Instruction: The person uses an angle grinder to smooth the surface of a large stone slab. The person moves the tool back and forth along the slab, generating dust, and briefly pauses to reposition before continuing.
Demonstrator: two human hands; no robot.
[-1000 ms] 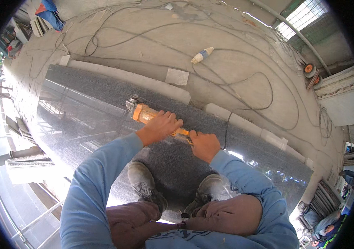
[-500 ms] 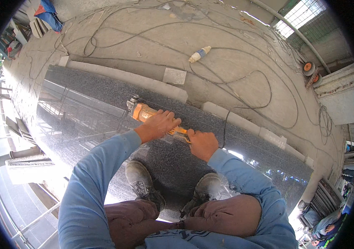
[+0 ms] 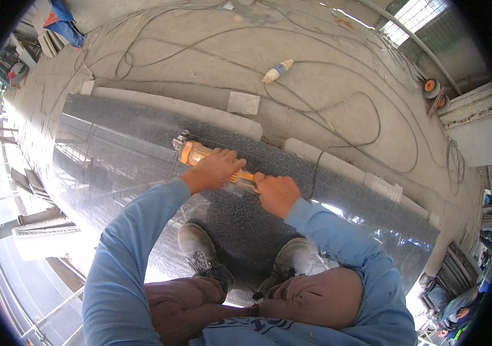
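Observation:
An orange angle grinder (image 3: 195,153) lies across the dark polished stone slab (image 3: 142,124), its metal head and disc guard pointing to the far left. My left hand (image 3: 217,169) is wrapped over the middle of its body. Around the rear handle closes my right hand (image 3: 278,193); a dark cord runs off beside it. Under the guard the disc is too small to make out, and I cannot tell whether it touches the stone. A thin straight line runs along the slab near its far edge. Both my boots (image 3: 197,245) stand on the slab.
Long black cables (image 3: 367,138) loop over the dusty concrete floor. A plastic bottle (image 3: 278,71) lies among them. Pale stone strips (image 3: 177,106) and a small tile (image 3: 243,104) border the slab's far side. Lower right, a person (image 3: 459,311) is near stacked slabs (image 3: 456,271).
The grinder and both my hands have shifted slightly to the left along the slab. My grip on the tool is the same.

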